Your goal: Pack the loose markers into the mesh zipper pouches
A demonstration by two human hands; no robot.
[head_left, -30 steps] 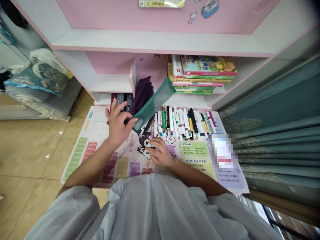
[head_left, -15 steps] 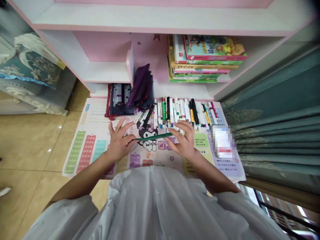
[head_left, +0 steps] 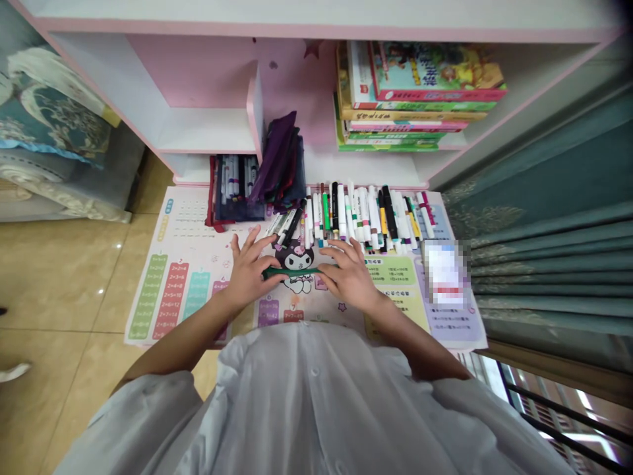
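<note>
The green pouch (head_left: 295, 271) shows edge-on as a thin strip over the bench (head_left: 190, 249), between the two hands. The left hand (head_left: 250, 272) pinches one end between thumb and forefinger, its other fingers spread; the right hand (head_left: 352, 275) pinches the other end likewise. The thin, limp-looking pouch could slip if either pinch slackens. Just beyond, loose markers (head_left: 364, 214) could roll if fingertips brush them; the leaning purple pouch (head_left: 277, 155) could topple if knocked.
</note>
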